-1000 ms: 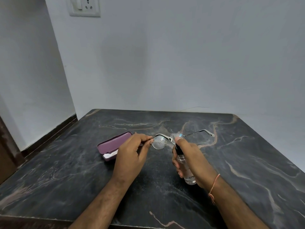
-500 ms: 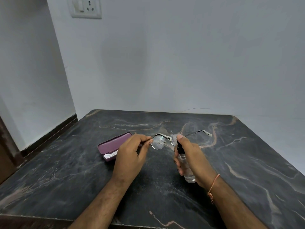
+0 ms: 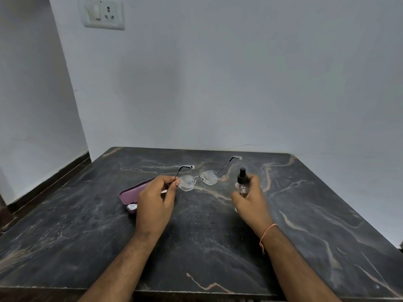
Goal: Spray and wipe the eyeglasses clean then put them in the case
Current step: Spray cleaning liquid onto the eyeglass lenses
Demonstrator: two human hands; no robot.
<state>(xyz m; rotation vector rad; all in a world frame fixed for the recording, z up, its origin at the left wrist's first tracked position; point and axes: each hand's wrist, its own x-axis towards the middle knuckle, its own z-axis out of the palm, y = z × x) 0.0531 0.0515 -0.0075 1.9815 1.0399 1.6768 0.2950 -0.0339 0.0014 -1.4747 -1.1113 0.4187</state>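
My left hand [image 3: 156,198] pinches the left end of the thin-framed eyeglasses [image 3: 198,179] and holds them above the table with both temples open and pointing away. Droplets speckle both lenses. To the right, apart from the glasses, my right hand [image 3: 250,197] grips a small clear spray bottle [image 3: 241,182] with a black nozzle, held upright. The open purple case [image 3: 133,192] lies on the table behind my left hand, partly hidden by it, with a white cloth [image 3: 132,207] showing at its near end.
The dark marble table [image 3: 196,247] stands in a corner, with white walls at the back and left. A wall socket [image 3: 103,14] is high on the back wall. An orange thread circles my right wrist.
My right hand has drawn the spray bottle away to the right of the lenses, finger off the nozzle. The glasses now show droplets on both lenses. My left hand keeps its hold.
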